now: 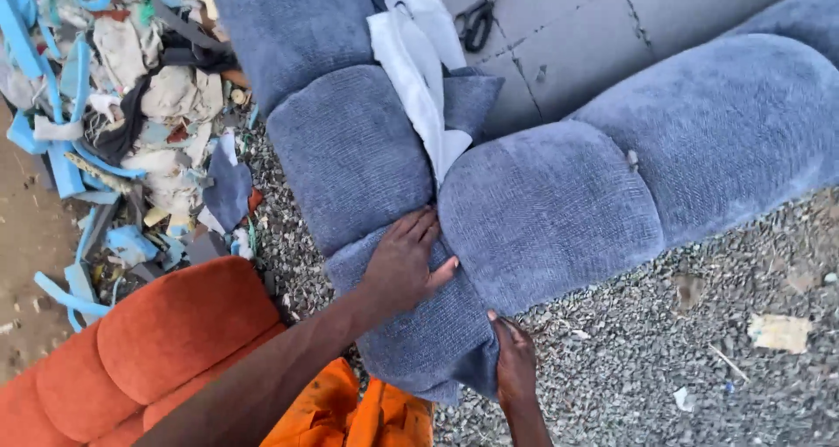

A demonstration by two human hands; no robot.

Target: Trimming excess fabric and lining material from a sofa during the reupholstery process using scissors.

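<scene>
Two bare hands work on a padded blue-grey corduroy sofa cushion cover [489, 211] lying on the gravel ground [664, 368]. Left hand [404, 263] presses flat, fingers [419, 230] spread wide, on the seam fold. Right hand [516, 364] pinches the lower fabric edge. Keeping the fold tight under the palm seems wise. Black scissors [476, 20] lie well apart.

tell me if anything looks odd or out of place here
White lining fabric spills loose from the seam between two sections of the blue cushion cover. A heap of fabric and foam scraps litters the ground at upper left. Scissors lie beyond the cushion.
</scene>
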